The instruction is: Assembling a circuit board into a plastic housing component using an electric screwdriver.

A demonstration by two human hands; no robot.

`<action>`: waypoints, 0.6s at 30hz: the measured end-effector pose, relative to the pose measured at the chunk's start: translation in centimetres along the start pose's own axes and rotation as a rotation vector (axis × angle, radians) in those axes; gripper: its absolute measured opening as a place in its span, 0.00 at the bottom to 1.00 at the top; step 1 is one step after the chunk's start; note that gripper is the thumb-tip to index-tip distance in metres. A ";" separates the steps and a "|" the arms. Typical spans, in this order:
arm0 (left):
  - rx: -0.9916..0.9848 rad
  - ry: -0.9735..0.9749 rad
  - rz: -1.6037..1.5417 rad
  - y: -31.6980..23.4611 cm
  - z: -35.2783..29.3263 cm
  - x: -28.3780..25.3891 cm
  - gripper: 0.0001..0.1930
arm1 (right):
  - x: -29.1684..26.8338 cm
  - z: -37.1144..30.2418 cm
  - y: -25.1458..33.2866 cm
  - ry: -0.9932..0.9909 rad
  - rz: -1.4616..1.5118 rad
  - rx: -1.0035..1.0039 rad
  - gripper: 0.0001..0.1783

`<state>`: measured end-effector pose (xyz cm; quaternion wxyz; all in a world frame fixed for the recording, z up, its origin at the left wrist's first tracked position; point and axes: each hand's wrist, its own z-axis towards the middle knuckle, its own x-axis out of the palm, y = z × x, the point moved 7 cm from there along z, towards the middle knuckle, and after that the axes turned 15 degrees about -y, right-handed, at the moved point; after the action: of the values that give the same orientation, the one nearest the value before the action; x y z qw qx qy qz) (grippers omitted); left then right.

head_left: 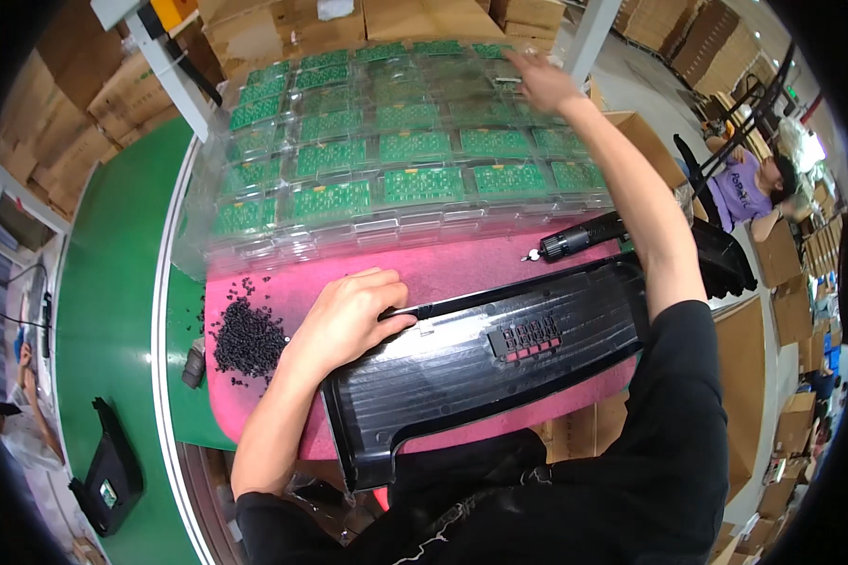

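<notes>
A long black plastic panel point(471, 353), its inside ribbed and with a small slotted opening, lies tilted in front of me. My left hand point(358, 311) grips its far left edge, thumb over the rim and fingers curled. Beyond it stand stacked clear plastic trays point(424, 212) with green circuit boards point(424, 184) in their pockets. My right arm stretches across the panel's right end, and my right hand point(544, 83) is over the trays' far right corner, fingers spread beside a circuit board point(491, 51). No board shows in its fingers.
A pink mat point(452, 259) holds a pile of small black parts point(247, 337) at left and a black electric screwdriver point(579, 236) at right. Another black panel point(110, 471) lies on the green conveyor point(113, 320). A person point(740, 188) sits at far right; cardboard boxes stand around.
</notes>
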<state>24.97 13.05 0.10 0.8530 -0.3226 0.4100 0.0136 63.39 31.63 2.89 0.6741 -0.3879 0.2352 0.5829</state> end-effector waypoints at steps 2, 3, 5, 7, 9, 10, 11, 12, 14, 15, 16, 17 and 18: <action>0.006 0.012 0.027 0.0 -0.1 0.3 0.15 | 3.0 -1.6 -0.6 0.104 0.043 0.115 0.41; 0.010 0.006 0.006 0.0 -0.1 0.4 0.15 | 3.8 -2.0 -0.4 0.217 0.097 0.214 0.41; 0.014 0.003 -0.023 0.0 -0.1 0.6 0.16 | 3.4 -1.9 -0.6 0.217 0.117 0.253 0.41; 0.017 0.032 0.012 -0.2 -0.2 0.7 0.14 | 2.5 -2.1 -0.3 0.192 0.091 0.245 0.43; 0.018 0.054 0.032 -0.1 -0.3 0.7 0.14 | 0.8 -2.1 0.4 -0.006 0.021 0.192 0.39; 0.020 0.058 0.033 0.0 -0.3 0.6 0.14 | -0.9 -2.1 0.8 -0.199 -0.060 0.130 0.35; 0.019 0.069 0.011 0.2 -0.3 0.5 0.14 | -1.4 -2.0 0.4 -0.197 -0.062 0.133 0.35; 0.014 0.081 -0.013 0.3 -0.5 0.4 0.14 | -2.4 -1.8 1.0 -0.226 -0.174 0.015 0.27; 0.027 0.077 -0.021 0.4 -0.3 -0.1 0.15 | -3.9 -2.2 1.4 -0.243 -0.291 -0.104 0.21; -0.006 0.092 -0.011 0.9 -0.5 0.0 0.15 | -7.1 -2.5 2.5 -0.412 -0.080 -0.003 0.14; -0.034 0.105 -0.001 1.0 -0.5 -0.1 0.16 | -9.8 -3.0 3.0 -0.579 0.128 0.103 0.09; -0.019 0.120 0.033 0.6 -0.4 -0.4 0.18 | -11.3 -3.5 3.2 -0.706 0.290 0.134 0.10; -0.085 0.195 0.072 0.6 -0.4 -0.5 0.20 | -12.8 -4.1 4.3 -0.633 0.523 0.198 0.10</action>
<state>24.21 13.38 -0.05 0.7935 -0.3434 0.5015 0.0305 57.07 20.73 9.29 0.5763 -0.0505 0.1620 0.7995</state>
